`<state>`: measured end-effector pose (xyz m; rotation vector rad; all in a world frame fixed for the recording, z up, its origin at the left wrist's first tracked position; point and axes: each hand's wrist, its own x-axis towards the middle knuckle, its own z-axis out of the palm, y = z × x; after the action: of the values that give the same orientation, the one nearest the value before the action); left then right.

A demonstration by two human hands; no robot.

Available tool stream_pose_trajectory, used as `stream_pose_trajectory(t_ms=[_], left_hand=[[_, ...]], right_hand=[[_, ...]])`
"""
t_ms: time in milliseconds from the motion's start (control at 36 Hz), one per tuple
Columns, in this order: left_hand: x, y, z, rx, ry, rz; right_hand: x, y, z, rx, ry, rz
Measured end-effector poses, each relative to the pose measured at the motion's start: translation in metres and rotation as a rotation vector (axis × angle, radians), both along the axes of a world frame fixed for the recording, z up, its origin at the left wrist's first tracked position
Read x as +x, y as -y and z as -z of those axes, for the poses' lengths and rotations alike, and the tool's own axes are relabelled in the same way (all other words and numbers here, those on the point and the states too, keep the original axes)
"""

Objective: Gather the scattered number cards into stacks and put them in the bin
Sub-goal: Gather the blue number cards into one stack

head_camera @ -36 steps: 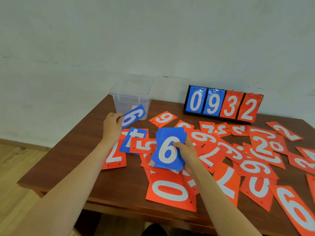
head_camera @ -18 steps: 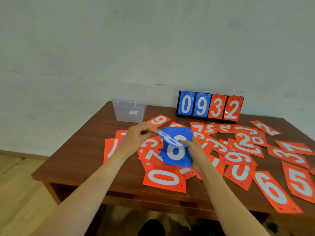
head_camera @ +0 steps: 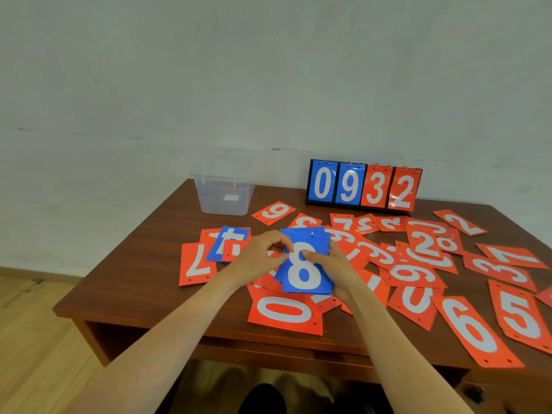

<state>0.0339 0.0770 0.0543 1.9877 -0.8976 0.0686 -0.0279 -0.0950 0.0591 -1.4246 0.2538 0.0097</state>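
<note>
A stack of blue number cards (head_camera: 304, 264), an 8 on top, is held just above the table's middle. My right hand (head_camera: 334, 264) grips its right edge with the thumb across the 8. My left hand (head_camera: 263, 253) pinches its left edge. One blue card showing a 4 (head_camera: 228, 242) lies to the left among red cards. Several red number cards (head_camera: 418, 264) are scattered over the brown table (head_camera: 134, 279), among them a 7 (head_camera: 197, 262), a 0 (head_camera: 283, 312) and a 6 (head_camera: 472, 333). The clear plastic bin (head_camera: 222, 189) stands at the back left.
A flip scoreboard (head_camera: 363, 186) reading 0932 stands at the back against the wall. The table's front edge (head_camera: 209, 339) lies close under my forearms. Wooden floor (head_camera: 30, 339) shows to the left.
My left hand carried a blue card from near the bin over to the stack and laid it on top. The stack's top card now reads 8 where it read 6.
</note>
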Motion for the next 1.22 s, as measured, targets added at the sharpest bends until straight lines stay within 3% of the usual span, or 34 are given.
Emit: stream_pose_trajectory(t_ms=[111, 194, 333, 444, 556, 722, 944, 1028, 1222], left_hand=[[0.016, -0.003, 0.008, -0.029, -0.040, -0.063], [0.036, -0.015, 0.013, 0.017, -0.112, -0.306], [0.083, -0.046, 0.022, 0.451, -0.378, -0.655], [0.103, -0.058, 0.022, 0.759, -0.445, -0.712], [0.114, -0.058, 0.022, 0.861, -0.484, -0.723], [0.120, -0.059, 0.021, 0.754, -0.549, -0.735], [0.118, -0.073, 0.023, 0.385, -0.476, -0.846], [0.112, -0.079, 0.020, 0.250, -0.402, -0.867], [0.091, -0.079, -0.002, 0.048, -0.002, -0.901]], right_hand=[[0.014, -0.005, 0.004, 0.006, 0.015, 0.025], [0.027, -0.004, 0.010, 0.017, -0.004, 0.064], [0.047, -0.004, 0.019, 0.022, -0.054, 0.107], [0.058, -0.005, 0.026, 0.001, -0.081, 0.101], [0.065, -0.005, 0.035, -0.011, -0.067, 0.096], [0.069, -0.007, 0.038, 0.005, -0.095, 0.095], [0.062, -0.003, 0.034, -0.008, -0.106, 0.102], [0.057, -0.003, 0.030, 0.006, -0.113, 0.107], [0.040, -0.001, 0.020, 0.038, -0.080, 0.127]])
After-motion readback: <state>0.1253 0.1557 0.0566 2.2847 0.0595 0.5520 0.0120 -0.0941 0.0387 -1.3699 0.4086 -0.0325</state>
